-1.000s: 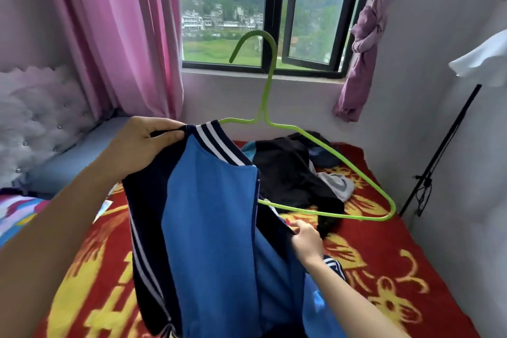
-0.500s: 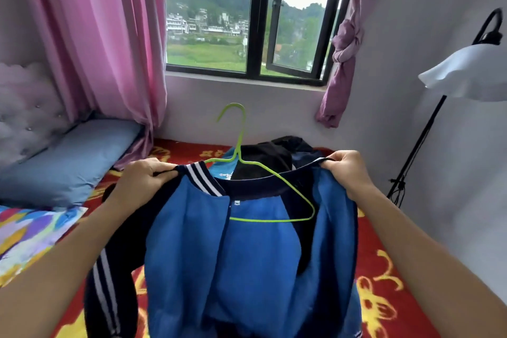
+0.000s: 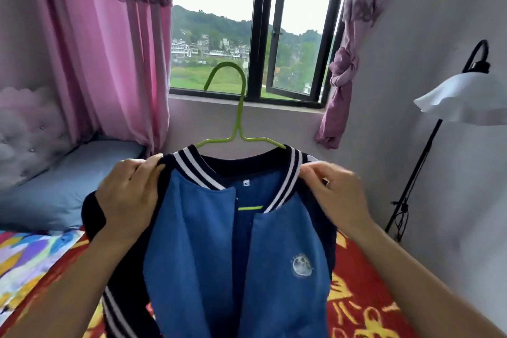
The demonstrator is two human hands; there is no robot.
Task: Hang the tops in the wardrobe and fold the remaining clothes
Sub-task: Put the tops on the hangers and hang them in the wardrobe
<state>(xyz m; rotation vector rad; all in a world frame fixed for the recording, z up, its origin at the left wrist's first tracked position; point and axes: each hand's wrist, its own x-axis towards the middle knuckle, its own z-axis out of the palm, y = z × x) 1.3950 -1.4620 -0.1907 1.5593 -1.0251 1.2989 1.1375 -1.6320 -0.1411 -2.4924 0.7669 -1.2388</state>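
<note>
A blue jacket (image 3: pixel 208 255) with navy sleeves and a navy-and-white striped collar hangs on a green wire hanger (image 3: pixel 238 118) in front of me. The hanger's hook stands upright above the collar; its lower bar shows through the open neck. My left hand (image 3: pixel 129 197) grips the jacket's left shoulder. My right hand (image 3: pixel 337 195) pinches the right shoulder beside the collar. The pile of other clothes on the bed is hidden behind the jacket.
Below lies a bed with a red-and-yellow blanket (image 3: pixel 359 296), a blue pillow (image 3: pixel 63 181) and a padded headboard (image 3: pixel 24 129) at left. Pink curtains (image 3: pixel 109 49) frame the window (image 3: pixel 255 35). A floor lamp (image 3: pixel 463 96) stands by the right wall.
The jacket now sits on the hanger with both shoulders over it, raised higher and facing me. My hands have moved to the shoulders and the hook stands upright.
</note>
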